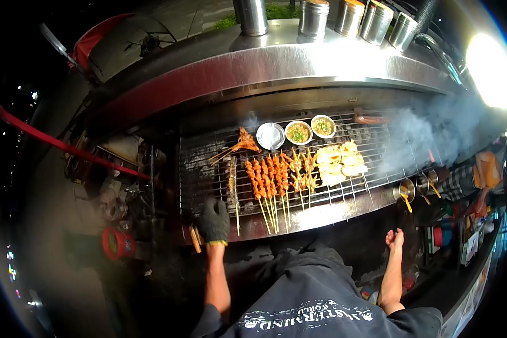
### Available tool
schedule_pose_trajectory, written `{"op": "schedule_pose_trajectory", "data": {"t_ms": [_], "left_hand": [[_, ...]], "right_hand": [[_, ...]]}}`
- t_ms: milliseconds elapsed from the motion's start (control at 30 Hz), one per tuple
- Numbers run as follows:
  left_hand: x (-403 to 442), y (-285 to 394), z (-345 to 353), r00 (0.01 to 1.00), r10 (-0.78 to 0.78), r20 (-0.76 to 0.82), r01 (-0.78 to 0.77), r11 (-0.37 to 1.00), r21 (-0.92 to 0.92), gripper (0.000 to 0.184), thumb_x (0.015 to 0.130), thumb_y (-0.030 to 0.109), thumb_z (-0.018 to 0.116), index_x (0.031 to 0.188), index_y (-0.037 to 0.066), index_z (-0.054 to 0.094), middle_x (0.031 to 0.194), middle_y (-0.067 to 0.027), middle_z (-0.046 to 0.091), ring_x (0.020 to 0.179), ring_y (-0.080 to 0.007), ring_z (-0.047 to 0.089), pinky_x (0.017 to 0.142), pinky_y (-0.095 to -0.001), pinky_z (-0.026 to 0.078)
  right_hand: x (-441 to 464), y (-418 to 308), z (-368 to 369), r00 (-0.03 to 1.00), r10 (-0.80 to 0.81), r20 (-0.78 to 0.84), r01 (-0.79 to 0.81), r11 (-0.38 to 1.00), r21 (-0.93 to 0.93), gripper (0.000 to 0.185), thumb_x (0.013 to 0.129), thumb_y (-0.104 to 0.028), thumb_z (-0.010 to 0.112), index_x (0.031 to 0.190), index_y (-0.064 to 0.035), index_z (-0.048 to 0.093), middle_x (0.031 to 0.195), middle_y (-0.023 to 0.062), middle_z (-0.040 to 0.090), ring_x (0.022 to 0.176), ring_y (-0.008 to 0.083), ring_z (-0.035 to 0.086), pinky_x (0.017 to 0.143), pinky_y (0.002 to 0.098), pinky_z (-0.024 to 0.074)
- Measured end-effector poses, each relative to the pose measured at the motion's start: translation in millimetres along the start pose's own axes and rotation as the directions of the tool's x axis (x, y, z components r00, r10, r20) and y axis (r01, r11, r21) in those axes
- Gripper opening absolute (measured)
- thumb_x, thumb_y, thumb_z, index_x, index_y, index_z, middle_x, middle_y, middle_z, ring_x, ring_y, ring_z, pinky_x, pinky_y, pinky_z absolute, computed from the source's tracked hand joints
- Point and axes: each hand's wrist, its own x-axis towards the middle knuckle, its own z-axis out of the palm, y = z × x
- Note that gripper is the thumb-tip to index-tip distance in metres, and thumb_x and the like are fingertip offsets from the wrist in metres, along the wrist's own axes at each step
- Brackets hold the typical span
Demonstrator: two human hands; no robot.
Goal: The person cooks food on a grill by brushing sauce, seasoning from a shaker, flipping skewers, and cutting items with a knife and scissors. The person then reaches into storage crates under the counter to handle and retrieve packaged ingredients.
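Observation:
My left hand [214, 222], in a dark glove with a yellow cuff, is at the front left edge of the grill [312, 217], beside some short wooden sticks [195, 239]. Its fingers are blurred and dark, so their pose is unclear. My bare right hand [395, 238] hangs in front of the grill's right part, fingers curled, with nothing visible in it. Between the hands lie several red meat skewers [267, 176], a dark skewer [232, 180] nearest my left hand, brownish skewers [302, 172] and pale yellow pieces on skewers [340, 162].
Behind the skewers stand a foil bowl [270, 136] and two bowls of chopped green topping [298, 133]. Metal canisters [314, 18] line the hood [253, 62]. Smoke drifts over the right side. Small pots with yellow-handled brushes [404, 194] hang at the right edge. A red bucket [118, 242] stands left.

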Motion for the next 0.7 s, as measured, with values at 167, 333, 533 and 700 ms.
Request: {"op": "schedule_pose_trajectory", "data": {"t_ms": [167,333,533,700], "left_hand": [[-79.1,-73.6,34.7,0.617,-0.444,0.650,0.760,0.551,-0.345,0.029,0.096,0.032,0.053,0.094,0.005,0.064,0.067,-0.0099,0.060,0.054,-0.0204,0.060,0.047,-0.0354,0.045],[-87.7,-70.7,48.8,0.623,-0.236,0.746,0.779,0.272,-0.565,0.024,0.094,0.030,0.058,0.083,0.008,0.060,0.060,-0.0012,0.053,0.048,-0.0129,0.050,0.045,-0.0264,0.043],[-110.4,-64.7,75.8,0.984,0.156,0.082,-0.146,0.982,-0.122,0.024,0.087,0.021,0.063,0.080,-0.002,0.061,0.074,-0.0198,0.062,0.068,-0.0337,0.058,0.065,-0.0432,0.047],[-117.6,-93.6,81.8,0.939,0.222,0.262,-0.288,0.926,0.245,0.032,0.092,0.028,0.057,0.091,-0.003,0.067,0.084,-0.0177,0.069,0.073,-0.0324,0.062,0.065,-0.0388,0.050]], "right_hand": [[-42.8,74.4,-5.9,0.970,0.222,0.104,-0.196,0.957,-0.216,0.025,0.090,-0.028,0.053,0.081,-0.0056,0.060,0.064,0.0057,0.062,0.048,0.0195,0.054,0.046,0.0352,0.0454],[-151.4,-3.1,70.4,0.874,-0.265,0.407,0.476,0.634,-0.609,0.023,0.084,-0.016,0.058,0.064,-0.0056,0.063,0.057,0.0031,0.058,0.046,0.0118,0.051,0.045,0.0287,0.0389],[-117.0,-144.5,129.9,0.575,-0.664,0.478,0.817,0.495,-0.295,0.019,0.090,-0.015,0.059,0.077,-0.0021,0.065,0.069,0.0033,0.065,0.059,0.0103,0.060,0.056,0.0269,0.0479],[-136.5,-310.1,169.3,0.190,-0.875,0.446,0.950,0.049,-0.310,0.015,0.081,-0.010,0.058,0.071,-0.0062,0.068,0.066,0.0053,0.068,0.062,0.0135,0.063,0.062,0.0307,0.0504]]}}
